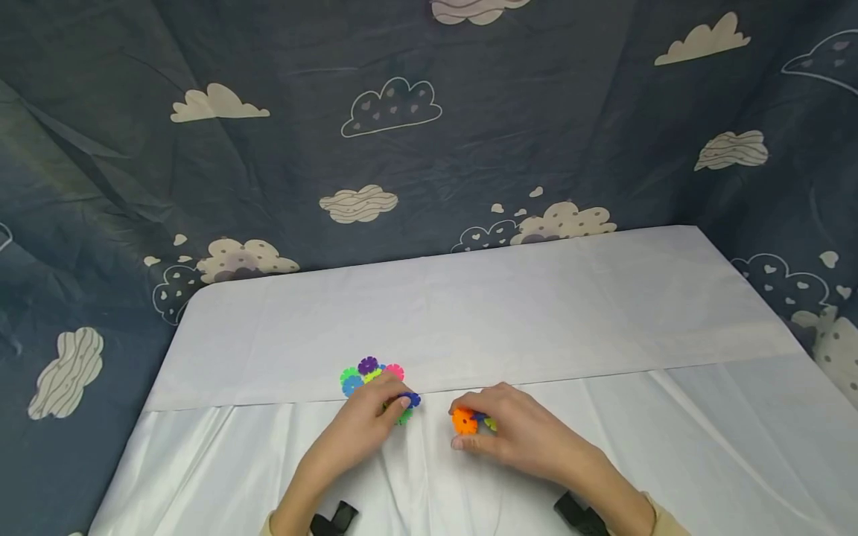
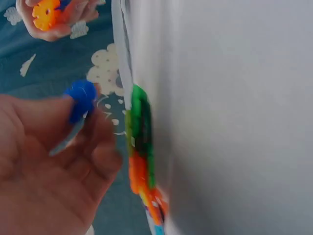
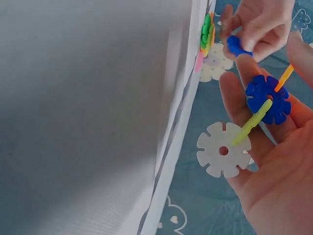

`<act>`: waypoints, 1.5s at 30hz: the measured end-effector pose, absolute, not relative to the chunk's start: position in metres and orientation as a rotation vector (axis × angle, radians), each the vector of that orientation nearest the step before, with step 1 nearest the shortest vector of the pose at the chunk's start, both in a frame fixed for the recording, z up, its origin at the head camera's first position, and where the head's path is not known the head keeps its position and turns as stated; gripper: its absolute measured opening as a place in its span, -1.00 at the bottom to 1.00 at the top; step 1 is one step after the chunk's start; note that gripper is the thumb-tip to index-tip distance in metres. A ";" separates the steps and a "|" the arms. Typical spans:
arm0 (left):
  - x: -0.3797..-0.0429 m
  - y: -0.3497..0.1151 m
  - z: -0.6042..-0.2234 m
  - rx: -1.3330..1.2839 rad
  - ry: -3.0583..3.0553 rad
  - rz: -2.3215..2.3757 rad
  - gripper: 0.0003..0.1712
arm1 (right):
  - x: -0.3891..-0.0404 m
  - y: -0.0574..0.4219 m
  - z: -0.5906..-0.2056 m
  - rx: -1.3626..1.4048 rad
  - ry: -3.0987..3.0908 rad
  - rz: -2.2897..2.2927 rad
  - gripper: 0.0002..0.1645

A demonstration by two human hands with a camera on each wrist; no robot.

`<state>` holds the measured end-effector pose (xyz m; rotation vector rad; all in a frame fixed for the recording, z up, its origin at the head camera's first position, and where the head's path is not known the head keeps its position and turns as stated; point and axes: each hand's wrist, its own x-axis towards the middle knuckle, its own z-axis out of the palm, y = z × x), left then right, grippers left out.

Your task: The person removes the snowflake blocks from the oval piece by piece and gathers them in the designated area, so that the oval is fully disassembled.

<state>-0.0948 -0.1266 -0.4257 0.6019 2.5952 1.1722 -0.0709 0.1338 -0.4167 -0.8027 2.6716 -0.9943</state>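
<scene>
Between thumb and fingers, my left hand (image 1: pixel 362 417) pinches a blue notched plastic disc (image 2: pixel 82 98), one of a set of snowflake building discs. A green disc (image 1: pixel 405 418) shows just below that hand on the cloth. My right hand (image 1: pixel 529 432) holds a short chain of interlocked discs. Its orange disc (image 1: pixel 464 421) sits at the thumb end. In the right wrist view a dark blue disc (image 3: pixel 257 93), a yellow-green disc (image 3: pixel 252 123) seen edge-on and a white disc (image 3: pixel 209 155) follow along it. The two hands are a small gap apart.
Just beyond my left hand lies a small heap of loose discs, with a purple disc (image 1: pixel 368 365), a light blue disc (image 1: pixel 351 385) and a pink disc (image 1: pixel 396 371) among them. White cloth (image 1: pixel 536 320) covers the table. A dark cloud-patterned curtain (image 1: pixel 509 134) hangs behind it.
</scene>
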 end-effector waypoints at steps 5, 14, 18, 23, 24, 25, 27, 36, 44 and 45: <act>-0.101 -0.134 -0.432 0.423 2.690 1.222 -0.76 | -0.074 0.133 -0.418 -0.718 2.656 -1.018 -0.47; -0.102 -0.136 -0.425 0.341 2.815 1.265 -0.75 | -0.076 0.132 -0.419 -0.722 2.676 -1.036 -0.50; -0.093 -0.123 -0.419 0.406 2.730 1.333 -0.90 | -0.075 0.133 -0.420 -0.769 2.688 -1.068 -0.49; -0.079 -0.100 -0.418 0.449 2.449 1.412 -0.76 | -0.072 0.130 -0.420 -0.841 2.670 -1.127 -0.50; -0.077 -0.097 -0.418 0.446 2.388 1.435 -0.72 | -0.071 0.129 -0.420 -0.864 2.666 -1.138 -0.51; -0.075 -0.094 -0.418 0.439 2.331 1.459 -0.69 | -0.070 0.128 -0.420 -0.890 2.661 -1.154 -0.52; -0.071 -0.089 -0.419 0.420 2.214 1.527 -0.68 | -0.068 0.126 -0.419 -0.941 2.657 -1.173 -0.54; -0.069 -0.087 -0.421 0.416 2.080 1.541 -0.72 | -0.065 0.124 -0.419 -1.078 2.701 -1.124 -0.59; -0.077 -0.093 -0.424 0.391 2.074 1.599 -0.78 | -0.067 0.129 -0.418 -1.002 2.703 -1.000 -0.78; -0.077 -0.093 -0.424 0.384 2.064 1.604 -0.79 | -0.067 0.129 -0.418 -1.007 2.690 -0.993 -0.79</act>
